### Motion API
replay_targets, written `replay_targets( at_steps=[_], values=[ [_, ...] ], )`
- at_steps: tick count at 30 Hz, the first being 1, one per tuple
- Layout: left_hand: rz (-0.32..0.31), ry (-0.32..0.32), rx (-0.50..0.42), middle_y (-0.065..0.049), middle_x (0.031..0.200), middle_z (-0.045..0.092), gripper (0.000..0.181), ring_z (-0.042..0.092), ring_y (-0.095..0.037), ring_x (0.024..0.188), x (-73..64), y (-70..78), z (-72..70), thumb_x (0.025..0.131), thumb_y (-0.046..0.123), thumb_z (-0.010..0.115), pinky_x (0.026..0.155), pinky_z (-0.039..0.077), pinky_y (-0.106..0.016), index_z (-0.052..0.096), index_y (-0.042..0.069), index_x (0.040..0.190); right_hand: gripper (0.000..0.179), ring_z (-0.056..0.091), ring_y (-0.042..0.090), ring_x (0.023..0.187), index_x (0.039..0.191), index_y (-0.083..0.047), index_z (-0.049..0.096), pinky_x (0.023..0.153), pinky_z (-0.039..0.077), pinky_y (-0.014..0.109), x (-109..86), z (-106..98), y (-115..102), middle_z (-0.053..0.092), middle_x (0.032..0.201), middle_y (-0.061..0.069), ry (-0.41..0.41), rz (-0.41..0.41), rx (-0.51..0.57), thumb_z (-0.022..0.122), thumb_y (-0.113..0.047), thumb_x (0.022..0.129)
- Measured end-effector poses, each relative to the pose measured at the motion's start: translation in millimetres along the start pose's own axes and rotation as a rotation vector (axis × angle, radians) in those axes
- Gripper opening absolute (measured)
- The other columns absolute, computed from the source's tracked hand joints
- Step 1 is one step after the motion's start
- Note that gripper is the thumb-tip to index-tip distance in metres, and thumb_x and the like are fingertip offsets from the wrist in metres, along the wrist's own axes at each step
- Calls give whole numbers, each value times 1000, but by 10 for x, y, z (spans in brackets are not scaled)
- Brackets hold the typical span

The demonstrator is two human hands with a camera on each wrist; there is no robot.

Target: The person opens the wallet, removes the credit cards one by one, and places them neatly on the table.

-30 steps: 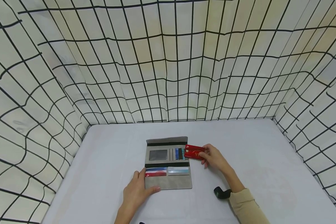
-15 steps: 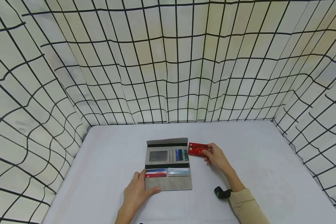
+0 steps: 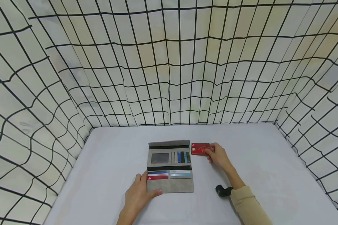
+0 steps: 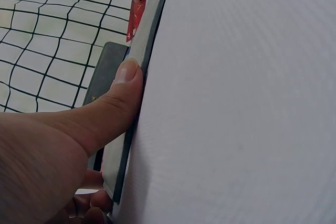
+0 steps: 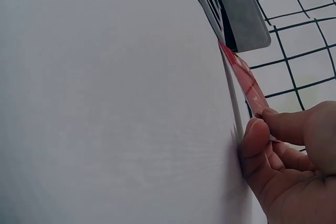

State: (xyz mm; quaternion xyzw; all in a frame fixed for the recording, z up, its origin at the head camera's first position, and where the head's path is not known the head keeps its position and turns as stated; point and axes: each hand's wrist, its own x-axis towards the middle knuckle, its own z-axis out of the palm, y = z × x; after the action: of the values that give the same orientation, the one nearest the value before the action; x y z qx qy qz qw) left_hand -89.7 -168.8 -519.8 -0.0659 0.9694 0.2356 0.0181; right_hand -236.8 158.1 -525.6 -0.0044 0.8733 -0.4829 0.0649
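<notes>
Our right grip (image 3: 218,155) pinches the red rectangular plastic card (image 3: 199,149), now off the open grey rectangular wallet (image 3: 173,186), just beside it, leaving the upper slots (image 3: 173,157) uncovered; our spread left grip (image 3: 138,191) touches the wallet's corner.

A big white table (image 3: 110,162) stretches out flat. White walls stand around it: a back wall (image 3: 174,74), a left wall (image 3: 22,90) and a right wall (image 3: 324,122). Black lines (image 3: 180,65) cross all over them and make lots of squares. Some lines are straight and some are wiggly. Pale yellow patches (image 3: 146,51) show up high. The light is soft and even.
</notes>
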Motion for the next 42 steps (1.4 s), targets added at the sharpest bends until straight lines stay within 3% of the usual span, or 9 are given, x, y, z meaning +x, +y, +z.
replay_targets(
  at_steps=[16, 25, 42],
  values=[
    [8, -2, -2, -7, 95, 51, 106, 51, -16, 78, -17, -16, 23, 63, 58, 88, 56, 45, -30, 48, 2, 144, 44, 58, 12, 52, 128, 8, 49, 53, 47, 23, 85, -11, -16, 63, 69, 6, 13, 2, -27, 65, -20, 98],
    [1, 3, 24, -8, 97, 53, 105, 52, -17, 80, -1, -6, 18, 64, 58, 88, 58, 49, -30, 49, 1, 143, 42, 57, 11, 49, 127, 6, 49, 51, 49, 25, 215, -30, -43, 64, 68, 5, 42, -12, -51, 64, -21, 99],
    [-1, -1, 17, -8, 98, 53, 105, 52, -17, 80, 3, -2, 16, 64, 58, 88, 58, 49, -31, 49, 1, 143, 41, 54, 13, 44, 129, 5, 49, 47, 45, 24, 386, -27, -22, 60, 60, 4, 54, 68, -72, 60, -23, 101]
  ],
)
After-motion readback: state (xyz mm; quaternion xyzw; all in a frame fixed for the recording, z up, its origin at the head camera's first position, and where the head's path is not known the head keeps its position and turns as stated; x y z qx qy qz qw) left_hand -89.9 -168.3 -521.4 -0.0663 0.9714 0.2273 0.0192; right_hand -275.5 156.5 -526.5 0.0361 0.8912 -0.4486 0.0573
